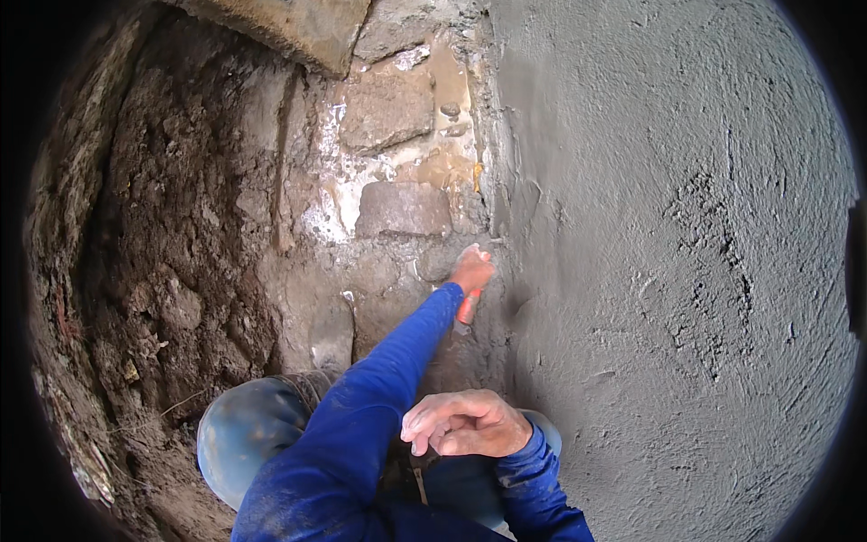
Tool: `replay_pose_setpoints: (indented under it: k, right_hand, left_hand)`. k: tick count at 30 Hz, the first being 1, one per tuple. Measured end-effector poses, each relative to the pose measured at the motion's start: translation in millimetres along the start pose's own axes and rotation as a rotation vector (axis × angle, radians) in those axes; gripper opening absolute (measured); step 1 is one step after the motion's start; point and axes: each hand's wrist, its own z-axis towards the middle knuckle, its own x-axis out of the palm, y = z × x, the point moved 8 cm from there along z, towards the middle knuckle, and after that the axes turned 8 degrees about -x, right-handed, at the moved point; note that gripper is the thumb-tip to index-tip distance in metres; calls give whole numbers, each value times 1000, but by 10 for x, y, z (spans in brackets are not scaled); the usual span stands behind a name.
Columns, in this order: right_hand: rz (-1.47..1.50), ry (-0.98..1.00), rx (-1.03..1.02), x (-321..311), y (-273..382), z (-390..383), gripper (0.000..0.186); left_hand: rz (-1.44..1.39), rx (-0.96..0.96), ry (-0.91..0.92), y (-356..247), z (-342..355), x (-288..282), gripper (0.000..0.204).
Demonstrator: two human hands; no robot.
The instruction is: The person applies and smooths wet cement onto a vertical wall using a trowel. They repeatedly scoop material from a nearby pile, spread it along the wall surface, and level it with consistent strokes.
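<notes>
My left hand point(472, 268) reaches forward along the foot of the grey plastered wall point(632, 298). Its fingers are closed round an orange-handled trowel point(468, 307), whose handle end sticks out below the fist. The blade is hard to make out against the grey mortar beside the wall. Closer to me, my right hand point(470, 423) hovers in front of my knees, its fingers loosely bent and the thumb apart. Nothing shows in it. Whitish grey smears mark its fingers.
Flat stones point(404, 209) lie in wet, muddy ground with whitish puddles ahead. On the left rises a bank of brown soil point(181, 208). A large slab point(289, 32) juts in at the top. My knee point(248, 438) is bent near the soil. The wall has a rough patch point(713, 262).
</notes>
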Motion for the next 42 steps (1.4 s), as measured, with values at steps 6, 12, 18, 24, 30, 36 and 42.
replay_pose_setpoints:
  k: [6, 12, 18, 24, 30, 36, 42]
  right_hand:
    - [-13, 25, -29, -2, -30, 41, 32]
    - [-20, 32, 39, 69, -58, 47, 31]
    - [-34, 39, -35, 98, -43, -87, 30]
    - [-7, 37, 13, 124, -51, -44, 31]
    - [-7, 51, -24, 155, -44, -133, 30]
    - [-3, 73, -76, 113, 15, -140, 29]
    - [42, 62, -31, 107, -43, -11, 27]
  left_hand:
    - [24, -30, 336, 13, -381, 190, 56]
    - [-215, 40, 29, -46, -531, -217, 16]
    - [-181, -44, 180, -235, -538, 126, 16]
    - [-2, -6, 217, -38, -699, -46, 13]
    - [-138, -9, 99, -55, -262, -130, 16]
    - [-465, -117, 361, -511, -705, 257, 20]
    - [-435, -100, 339, -487, -1164, 61, 20]
